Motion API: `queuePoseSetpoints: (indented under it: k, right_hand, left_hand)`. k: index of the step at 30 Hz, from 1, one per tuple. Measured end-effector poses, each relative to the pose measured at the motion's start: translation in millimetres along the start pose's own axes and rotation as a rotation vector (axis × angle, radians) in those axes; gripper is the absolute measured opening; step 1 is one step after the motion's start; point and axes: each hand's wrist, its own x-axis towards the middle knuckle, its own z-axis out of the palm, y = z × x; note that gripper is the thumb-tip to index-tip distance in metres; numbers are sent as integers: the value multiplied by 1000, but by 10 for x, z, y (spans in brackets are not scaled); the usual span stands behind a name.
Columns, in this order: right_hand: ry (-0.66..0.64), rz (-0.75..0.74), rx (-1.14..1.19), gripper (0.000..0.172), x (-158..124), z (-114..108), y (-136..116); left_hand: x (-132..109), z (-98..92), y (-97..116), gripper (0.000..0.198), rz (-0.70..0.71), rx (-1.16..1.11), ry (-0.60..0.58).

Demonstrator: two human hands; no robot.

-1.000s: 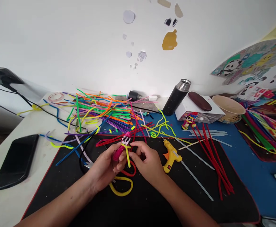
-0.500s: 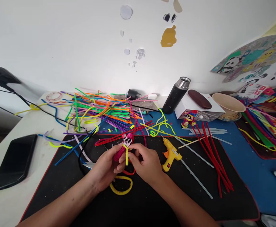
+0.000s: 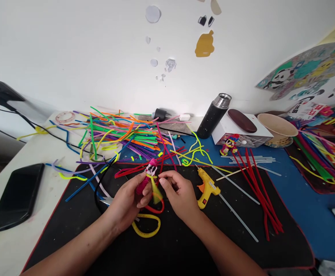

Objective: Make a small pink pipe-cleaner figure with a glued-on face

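Note:
A pink pipe-cleaner figure [image 3: 142,185] with a white and black face is tilted in my left hand [image 3: 127,199], whose fingers are wrapped round its body. A yellow pipe cleaner [image 3: 156,191] crosses the figure just below the face, and its hanging end is smeared by motion. Close on the right, my right hand [image 3: 180,193] has thumb and forefinger brought together beside the yellow strand; what lies between the tips is too small to make out. Below the hands lie scissors with a red and a yellow handle [image 3: 146,234], partly covered by my left hand.
A yellow glue gun [image 3: 207,188] lies right of my hands, near red pipe cleaners [image 3: 261,195]. Behind is a heap of coloured pipe cleaners [image 3: 121,134]. A black flask [image 3: 213,117] and a small finished figure [image 3: 229,145] stand farther back. A phone [image 3: 16,197] lies left.
My right hand has drawn slightly right, away from the figure. The yellow pipe cleaner's hanging end has swung and blurred. The figure has shifted a little left and up in my left hand.

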Motion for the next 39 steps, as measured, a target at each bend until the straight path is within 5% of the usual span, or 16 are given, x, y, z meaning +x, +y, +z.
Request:
queuePoseSetpoints:
  k: [8,16,21,25,33,39]
  right_hand:
    - [-178,222,318,38,46,-13,-34]
    - [-171,147,58,37,54,23,3]
    - [-159,79,-37,16,55,34,-28]
    - [-148,65,-36,5,59,40,-33]
    - [-381,299,418,30,85,-65,-25]
    - [-412,363,582,38,82,-82,-32]
  left_hand:
    - [-44,65,52,46,78,89,24]
    - [-61,95,59,39,92,116,103]
    - [-62,82,46,40,78,129,91]
    - [-56,77,38,37,57,112,56]
    - [-29,-82,46,51,-174,8,-160]
    - [-49,-72,88,49,-298,-207,-276]
